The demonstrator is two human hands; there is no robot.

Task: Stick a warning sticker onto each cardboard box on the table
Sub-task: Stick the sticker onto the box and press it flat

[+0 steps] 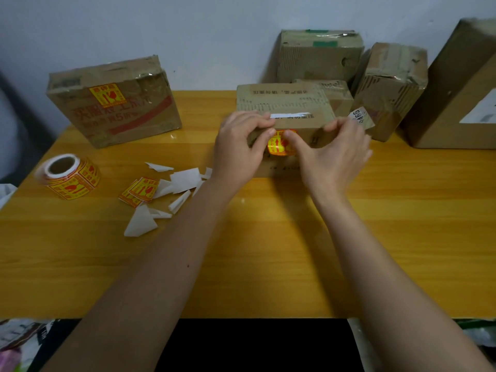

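Bare table (268,251) fills the lower half of the frame, open to reach from the near edge. Mid-left, a sticker roll (68,175) and paper scraps (166,194) clutter the way. The upper right is walled by boxes (389,87) packed close together; one stickered box (112,100) stands alone upper left.

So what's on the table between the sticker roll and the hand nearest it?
In the head view: torn white backing scraps and loose warning stickers lie between the roll and the left hand.
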